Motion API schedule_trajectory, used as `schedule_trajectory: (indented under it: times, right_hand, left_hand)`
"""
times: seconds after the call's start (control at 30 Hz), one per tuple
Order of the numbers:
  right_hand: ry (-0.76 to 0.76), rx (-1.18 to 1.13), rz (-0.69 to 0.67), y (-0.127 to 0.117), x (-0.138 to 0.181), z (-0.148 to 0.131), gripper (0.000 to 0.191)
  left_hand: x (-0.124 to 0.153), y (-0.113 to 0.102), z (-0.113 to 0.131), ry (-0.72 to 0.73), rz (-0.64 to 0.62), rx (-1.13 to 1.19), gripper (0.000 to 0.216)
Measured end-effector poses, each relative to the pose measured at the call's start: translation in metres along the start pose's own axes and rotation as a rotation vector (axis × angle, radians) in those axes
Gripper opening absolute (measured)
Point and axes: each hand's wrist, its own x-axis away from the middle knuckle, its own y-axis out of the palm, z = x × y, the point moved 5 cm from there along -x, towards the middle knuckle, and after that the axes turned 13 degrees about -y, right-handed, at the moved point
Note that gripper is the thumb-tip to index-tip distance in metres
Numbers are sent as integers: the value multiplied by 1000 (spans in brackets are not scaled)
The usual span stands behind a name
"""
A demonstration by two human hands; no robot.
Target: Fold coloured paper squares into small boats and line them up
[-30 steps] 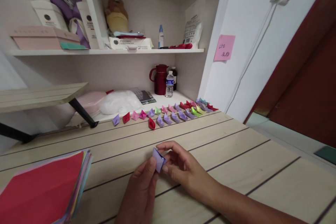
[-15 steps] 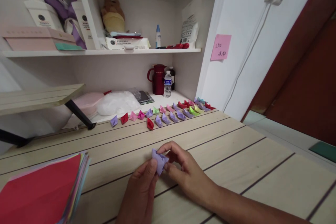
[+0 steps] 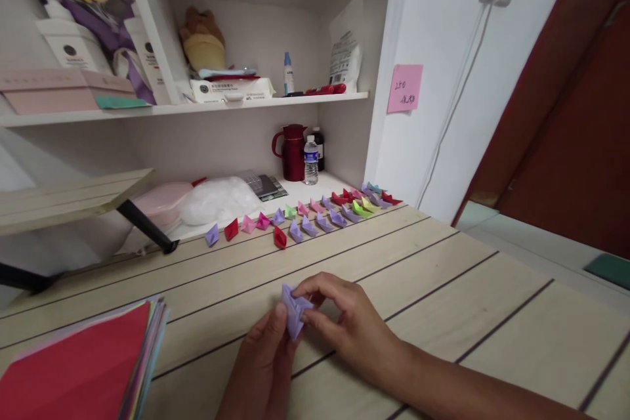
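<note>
A small lavender paper boat [image 3: 294, 314] is held between my two hands just above the wooden tabletop. My left hand [image 3: 266, 357] grips its left lower side, thumb on the near face and fingers behind. From the right, my right hand [image 3: 344, 318] pinches the boat with the index finger at the upper edge and the thumb at the right corner. The boat's far side is hidden by the fingers. Beyond the hands, several finished-looking paper boats [image 3: 323, 222] in purple, red, pink, green and yellow stand in rows along the table's back edge.
A stack of coloured paper [image 3: 79, 361], red sheet on top, lies at the left front. A raised wooden shelf [image 3: 73, 200] on black legs stands behind it. At the back are a plastic bag [image 3: 219, 200], a dark red jug [image 3: 294, 152] and a water bottle [image 3: 310, 161].
The lavender boat has turned slightly in my hands and looks narrower. Both hands keep their hold, fingers shifted a little. The whole view has moved slightly.
</note>
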Motion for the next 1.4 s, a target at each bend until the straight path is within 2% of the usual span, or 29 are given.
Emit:
schedule_trajectory:
  times: [0.13,0.4,0.73,1.0,1.3,1.4]
  right_hand:
    - [-19,-27,19,-3,-1,0,17]
    - [-91,-29,22,-6,-3,-4,22]
    - [-11,-10,67,-8,-2,-2,19]
    - [-2,-36,81,-6,0,-3,20]
    - [-39,72,46,-8,-1,-2,18]
    - [-49,135,31,-10,0,-3,17]
  left_hand:
    - [-2,-2,-1,19,2,-5,26]
    - [1,8,6,11,-18,-30,30]
    - [-3,0,-2,-3,-50,-27,23]
    - [-1,11,4,-6,-132,26,25]
    - [-5,3,-2,-44,-166,59,17]
    - [-4,1,-2,-53,-136,65,17]
